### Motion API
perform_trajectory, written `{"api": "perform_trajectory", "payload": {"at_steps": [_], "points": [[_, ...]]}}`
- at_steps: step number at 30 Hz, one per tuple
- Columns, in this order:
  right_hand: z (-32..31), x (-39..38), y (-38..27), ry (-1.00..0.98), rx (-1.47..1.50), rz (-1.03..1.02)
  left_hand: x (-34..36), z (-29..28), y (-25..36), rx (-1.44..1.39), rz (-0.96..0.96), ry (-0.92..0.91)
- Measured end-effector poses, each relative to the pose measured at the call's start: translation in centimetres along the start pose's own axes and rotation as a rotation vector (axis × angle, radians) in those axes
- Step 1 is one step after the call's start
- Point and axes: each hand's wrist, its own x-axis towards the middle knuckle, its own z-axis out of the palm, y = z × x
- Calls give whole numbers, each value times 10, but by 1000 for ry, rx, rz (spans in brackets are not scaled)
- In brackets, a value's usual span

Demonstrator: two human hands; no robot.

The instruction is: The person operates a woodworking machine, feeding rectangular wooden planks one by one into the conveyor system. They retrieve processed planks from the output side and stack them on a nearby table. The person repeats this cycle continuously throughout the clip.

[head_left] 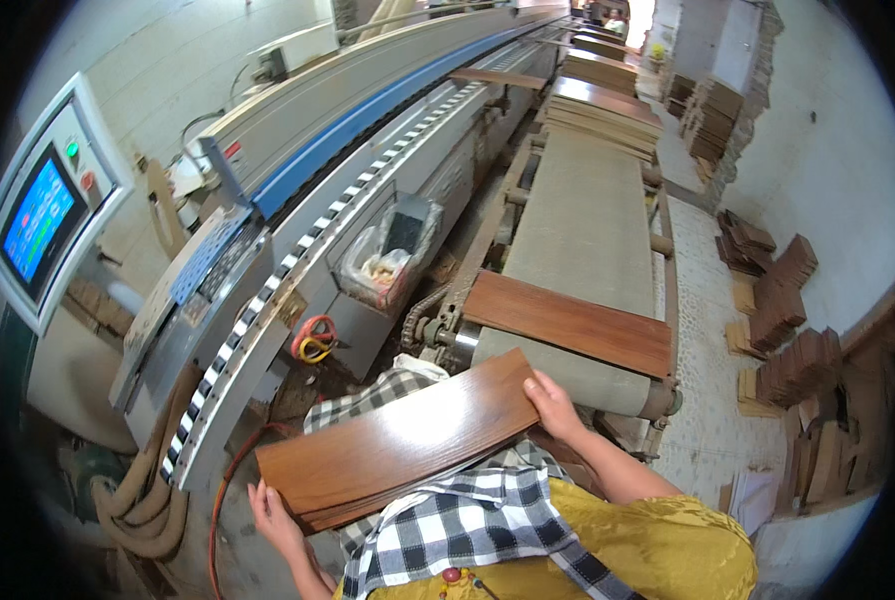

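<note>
A small stack of glossy brown wood boards lies across my lap, tilted up toward the right. At its lower left corner, my left hand is closed on the end of the stack. My right hand grips the opposite end, thumb near the top face. How many boards are in the stack is hard to tell, since its underside is hidden. One more brown wood board lies crosswise on the grey conveyor belt just beyond my hands. Black-and-white checked cloth covers my lap under the stack.
On the left runs a long edge machine with a control screen. A plastic-lined bin hangs on its side. More stacked boards sit farther along the belt. Brown board piles line the right wall. A red hose crosses the floor.
</note>
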Motion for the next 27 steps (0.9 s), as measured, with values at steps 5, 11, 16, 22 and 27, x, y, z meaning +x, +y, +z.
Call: {"api": "perform_trajectory", "payload": {"at_steps": [5, 11, 16, 22, 27], "points": [[-1, 14, -22, 106, 177, -94, 16, 0, 69, -348, -48, -312], [24, 17, -43, 28, 543, -18, 65, 37, 97, -694, -273, -217], [84, 14, -56, 64, 607, 71, 89, 89, 87, -744, -336, -344], [130, 8, -67, -532, 500, 90, 64, 96, 99, -723, -329, -390], [173, 5, -79, -898, 210, 126, 42, 55, 93, -717, -223, -319]]}}
